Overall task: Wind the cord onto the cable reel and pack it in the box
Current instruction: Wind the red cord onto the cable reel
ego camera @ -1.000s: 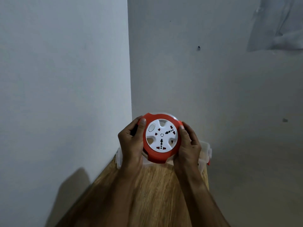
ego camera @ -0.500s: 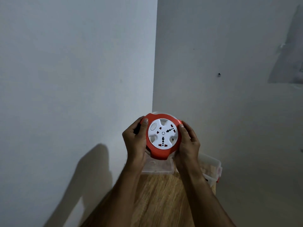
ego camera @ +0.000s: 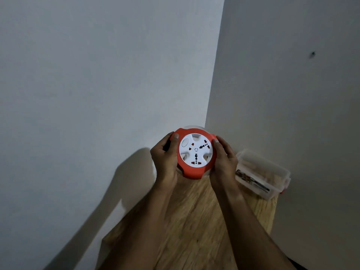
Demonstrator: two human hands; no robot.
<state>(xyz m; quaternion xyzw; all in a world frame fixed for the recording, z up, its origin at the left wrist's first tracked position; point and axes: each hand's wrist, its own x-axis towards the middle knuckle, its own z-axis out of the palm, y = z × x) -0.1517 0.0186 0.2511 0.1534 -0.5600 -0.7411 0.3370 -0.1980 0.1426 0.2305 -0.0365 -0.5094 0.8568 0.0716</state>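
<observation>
A round cable reel (ego camera: 195, 152) with a red rim and a white socket face is held up above the far end of the wooden table (ego camera: 194, 221). My left hand (ego camera: 165, 158) grips its left rim, thumb on the front. My right hand (ego camera: 224, 160) grips the right rim the same way. The cord is not visible; a dark part shows under my left fingers. A clear plastic box (ego camera: 263, 172) with red clips lies on the table to the right of my right hand, next to the wall.
The narrow table stands in a corner between two pale walls (ego camera: 97, 84). Its right edge (ego camera: 273, 213) drops off close behind the box. My arms' shadow falls on the left wall.
The view has swung left, so the reel, hands and box now appear further right. The box, earlier under the reel, now shows to its right. Both hands keep the same grip.
</observation>
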